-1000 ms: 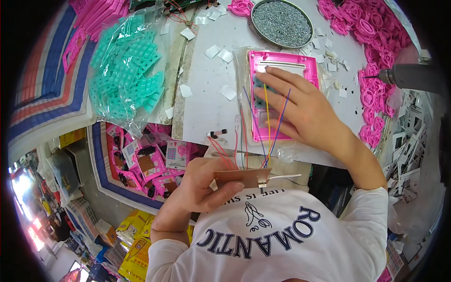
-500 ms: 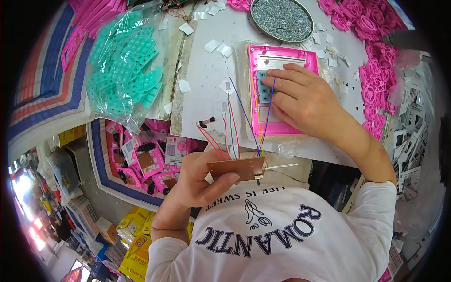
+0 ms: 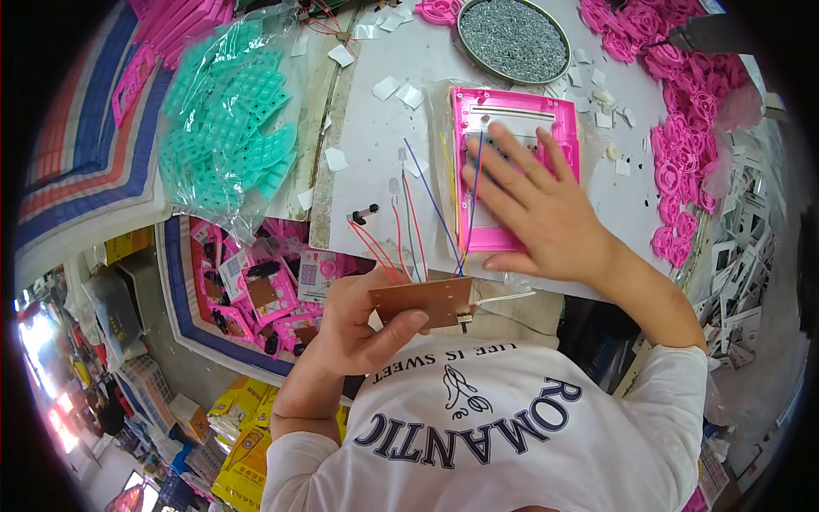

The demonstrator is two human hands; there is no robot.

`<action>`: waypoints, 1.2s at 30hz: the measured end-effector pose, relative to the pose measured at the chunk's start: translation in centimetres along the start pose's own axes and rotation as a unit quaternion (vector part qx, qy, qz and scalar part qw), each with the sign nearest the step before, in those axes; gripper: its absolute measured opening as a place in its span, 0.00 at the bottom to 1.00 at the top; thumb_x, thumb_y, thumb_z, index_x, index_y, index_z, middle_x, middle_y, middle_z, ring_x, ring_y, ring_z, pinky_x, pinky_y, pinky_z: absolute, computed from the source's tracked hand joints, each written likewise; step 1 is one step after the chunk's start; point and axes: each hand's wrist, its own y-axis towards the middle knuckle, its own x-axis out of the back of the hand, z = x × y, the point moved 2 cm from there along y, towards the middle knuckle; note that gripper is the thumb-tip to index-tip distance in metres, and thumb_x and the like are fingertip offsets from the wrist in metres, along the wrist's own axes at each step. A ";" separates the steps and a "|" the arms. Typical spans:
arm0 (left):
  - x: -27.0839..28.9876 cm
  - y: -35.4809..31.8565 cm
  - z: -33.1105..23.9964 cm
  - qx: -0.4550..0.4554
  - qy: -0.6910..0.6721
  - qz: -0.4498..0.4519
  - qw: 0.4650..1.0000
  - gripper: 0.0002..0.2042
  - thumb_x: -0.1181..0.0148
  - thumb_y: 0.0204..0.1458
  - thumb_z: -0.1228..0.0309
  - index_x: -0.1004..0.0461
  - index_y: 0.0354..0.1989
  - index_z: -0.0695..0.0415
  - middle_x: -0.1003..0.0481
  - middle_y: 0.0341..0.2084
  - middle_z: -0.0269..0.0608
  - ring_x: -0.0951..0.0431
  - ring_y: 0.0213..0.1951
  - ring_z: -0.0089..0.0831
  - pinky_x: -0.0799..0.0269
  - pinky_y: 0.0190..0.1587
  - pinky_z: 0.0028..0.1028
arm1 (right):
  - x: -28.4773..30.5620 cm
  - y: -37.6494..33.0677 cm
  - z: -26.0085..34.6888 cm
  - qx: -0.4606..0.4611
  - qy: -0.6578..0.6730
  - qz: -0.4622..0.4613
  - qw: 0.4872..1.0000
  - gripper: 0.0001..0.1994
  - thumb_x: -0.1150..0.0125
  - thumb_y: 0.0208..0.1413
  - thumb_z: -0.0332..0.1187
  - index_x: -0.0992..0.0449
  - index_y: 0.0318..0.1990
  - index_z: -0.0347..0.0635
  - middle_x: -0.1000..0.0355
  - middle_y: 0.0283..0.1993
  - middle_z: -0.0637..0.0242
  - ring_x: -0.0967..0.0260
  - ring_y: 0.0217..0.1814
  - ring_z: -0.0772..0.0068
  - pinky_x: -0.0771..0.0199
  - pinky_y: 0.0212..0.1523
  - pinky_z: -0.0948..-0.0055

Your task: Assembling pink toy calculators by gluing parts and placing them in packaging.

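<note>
Holding a brown board (image 3: 439, 299) in the left hand (image 3: 363, 328), pinched firmly at the left end, with the thumb across the face nearest the shirt (image 3: 512, 461) and the fingers mostly hidden behind. Probably light, thin and stiff, so likely best held by the edges with modest pressure. Fitted, beyond the grip, with red wires (image 3: 414, 218) and blue wires (image 3: 431, 194), some ending in clear bulbs (image 3: 394, 188); best not lifted by these, being likely bendy and weak at the joints. Trailing a white lead (image 3: 503, 298) to the right of the grip.

Spanning a pink case (image 3: 486, 239), farther out and rightward, with the right hand (image 3: 546, 222), palm down, fingers spread, clasping nothing; cannot tell about contact. Expect hard, perhaps slippery plastic; grasp by the raised rim.
</note>
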 end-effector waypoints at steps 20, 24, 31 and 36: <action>-4.6 4.5 -3.1 0.121 -0.125 0.091 0.981 0.21 0.42 0.63 0.72 0.34 0.63 0.64 0.22 0.48 0.46 0.19 0.38 0.28 0.23 0.41 0.26 | 4.8 -1.6 0.3 -0.101 0.573 -0.048 0.812 0.11 0.35 0.60 0.29 0.20 0.47 0.33 0.21 0.42 0.62 0.24 0.38 0.74 0.24 0.38 0.77; -5.3 3.7 -0.8 0.246 -0.338 0.139 0.898 0.31 0.45 0.65 0.65 0.48 0.73 0.61 0.34 0.63 0.49 0.21 0.49 0.32 0.25 0.52 0.32 | 3.0 -2.1 -2.8 -0.254 0.535 -0.079 0.802 0.10 0.35 0.60 0.29 0.20 0.46 0.33 0.22 0.39 0.68 0.27 0.34 0.82 0.24 0.35 0.78; -5.9 4.6 -0.4 0.246 -0.353 0.138 0.892 0.34 0.45 0.63 0.62 0.51 0.74 0.60 0.40 0.68 0.47 0.26 0.56 0.36 0.26 0.55 0.36 | 2.5 2.2 -6.3 -0.216 0.464 -0.006 0.859 0.11 0.34 0.60 0.32 0.20 0.45 0.33 0.25 0.31 0.72 0.32 0.30 0.86 0.29 0.29 0.79; -5.6 4.3 0.7 0.252 -0.339 0.154 0.893 0.34 0.43 0.63 0.67 0.51 0.74 0.59 0.40 0.68 0.45 0.25 0.55 0.34 0.25 0.53 0.33 | 2.6 3.6 -6.2 -0.241 0.435 0.042 0.866 0.11 0.34 0.58 0.32 0.21 0.43 0.32 0.26 0.28 0.66 0.32 0.29 0.79 0.29 0.31 0.74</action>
